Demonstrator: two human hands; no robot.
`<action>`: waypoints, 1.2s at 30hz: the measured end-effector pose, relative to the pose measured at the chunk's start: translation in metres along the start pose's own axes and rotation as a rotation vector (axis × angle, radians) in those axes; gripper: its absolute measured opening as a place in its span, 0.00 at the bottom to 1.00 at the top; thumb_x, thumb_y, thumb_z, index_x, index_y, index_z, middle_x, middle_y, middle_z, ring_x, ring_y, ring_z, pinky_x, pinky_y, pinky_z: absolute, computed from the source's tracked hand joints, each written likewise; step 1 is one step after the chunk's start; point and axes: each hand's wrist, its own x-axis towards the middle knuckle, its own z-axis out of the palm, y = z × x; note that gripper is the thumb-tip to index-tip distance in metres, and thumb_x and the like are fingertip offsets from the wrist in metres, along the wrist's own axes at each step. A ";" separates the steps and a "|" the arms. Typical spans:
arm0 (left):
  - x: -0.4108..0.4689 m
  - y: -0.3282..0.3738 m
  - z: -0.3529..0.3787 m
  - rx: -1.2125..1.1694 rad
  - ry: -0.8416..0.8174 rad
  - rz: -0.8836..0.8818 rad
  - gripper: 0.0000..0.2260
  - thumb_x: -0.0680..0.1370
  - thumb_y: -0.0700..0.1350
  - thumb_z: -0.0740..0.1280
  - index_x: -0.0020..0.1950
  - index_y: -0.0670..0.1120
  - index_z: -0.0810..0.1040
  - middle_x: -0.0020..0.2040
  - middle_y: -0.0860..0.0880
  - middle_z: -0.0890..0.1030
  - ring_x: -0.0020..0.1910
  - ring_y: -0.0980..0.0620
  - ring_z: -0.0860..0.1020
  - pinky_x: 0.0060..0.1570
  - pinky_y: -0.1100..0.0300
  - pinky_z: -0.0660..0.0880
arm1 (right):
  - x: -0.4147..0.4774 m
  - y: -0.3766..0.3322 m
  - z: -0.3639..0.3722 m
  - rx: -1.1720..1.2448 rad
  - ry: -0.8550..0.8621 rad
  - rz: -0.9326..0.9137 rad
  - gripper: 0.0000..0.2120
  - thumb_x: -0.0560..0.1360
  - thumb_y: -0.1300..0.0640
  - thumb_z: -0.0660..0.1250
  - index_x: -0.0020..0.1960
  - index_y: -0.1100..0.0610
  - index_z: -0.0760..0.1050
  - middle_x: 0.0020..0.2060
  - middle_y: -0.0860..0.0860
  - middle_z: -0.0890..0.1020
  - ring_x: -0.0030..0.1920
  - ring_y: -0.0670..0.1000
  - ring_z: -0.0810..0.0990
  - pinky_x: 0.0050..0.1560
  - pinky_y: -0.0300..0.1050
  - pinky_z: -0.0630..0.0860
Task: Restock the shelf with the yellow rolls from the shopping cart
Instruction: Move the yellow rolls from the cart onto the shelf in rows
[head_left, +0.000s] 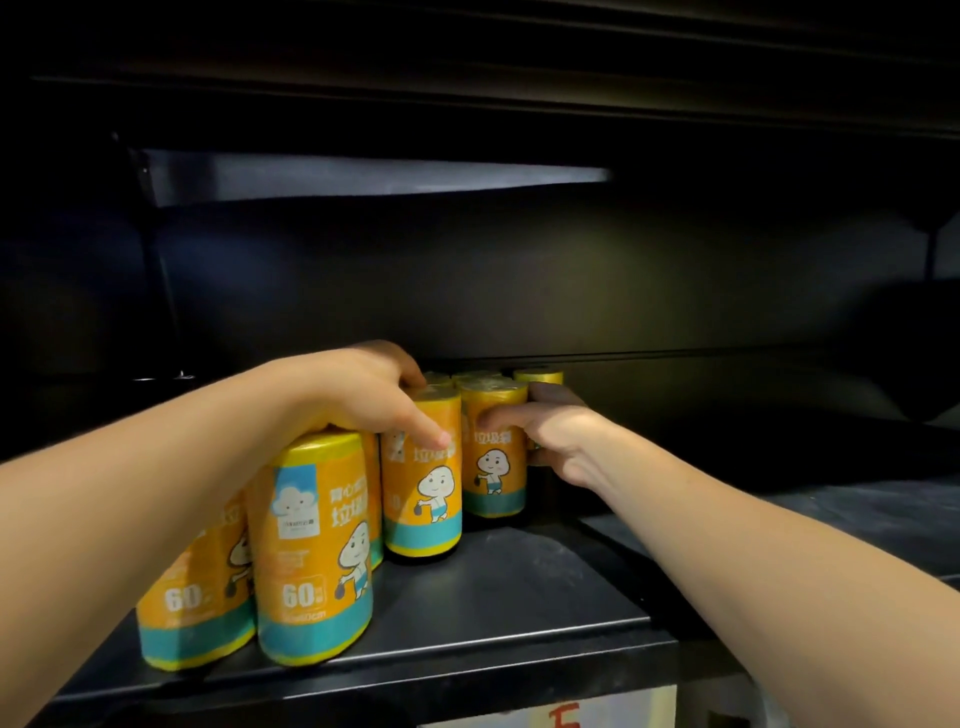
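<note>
The front roll (311, 551) is stood at the shelf (519, 587) lip, its neighbour roll (192, 597) partly hidden by the left forearm (130, 467). The left hand (353, 395) is laid over roll tops, fingertips hidden; its grasp cannot be told. A rear roll (493, 467) is clasped by the right hand (550, 431). Open shelf room lies rightward.

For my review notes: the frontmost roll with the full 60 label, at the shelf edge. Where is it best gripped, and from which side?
Grip the frontmost roll round its mid-wall, coming from the front right. It stands upright, its front and right flank are bare, while a neighbouring roll crowds its left and the left hand lies over its top.
</note>
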 end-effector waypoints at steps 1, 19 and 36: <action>0.000 0.001 0.000 0.015 -0.002 0.003 0.37 0.70 0.63 0.72 0.75 0.52 0.65 0.69 0.49 0.73 0.63 0.49 0.76 0.59 0.56 0.76 | 0.001 0.001 0.001 -0.001 0.003 0.004 0.22 0.66 0.61 0.78 0.58 0.54 0.76 0.52 0.54 0.83 0.49 0.54 0.82 0.44 0.49 0.78; 0.006 0.004 0.003 0.078 -0.035 0.012 0.35 0.68 0.59 0.76 0.71 0.50 0.69 0.61 0.49 0.77 0.55 0.50 0.78 0.55 0.56 0.78 | 0.009 0.010 0.004 0.026 0.025 0.016 0.28 0.66 0.61 0.78 0.63 0.54 0.73 0.55 0.54 0.83 0.55 0.57 0.81 0.59 0.58 0.78; -0.009 0.025 -0.013 0.329 -0.205 -0.045 0.40 0.72 0.69 0.66 0.77 0.49 0.63 0.73 0.47 0.70 0.70 0.45 0.71 0.64 0.51 0.71 | -0.019 0.008 0.004 -0.454 0.035 -0.096 0.32 0.71 0.52 0.77 0.70 0.52 0.67 0.63 0.53 0.77 0.62 0.56 0.78 0.59 0.52 0.78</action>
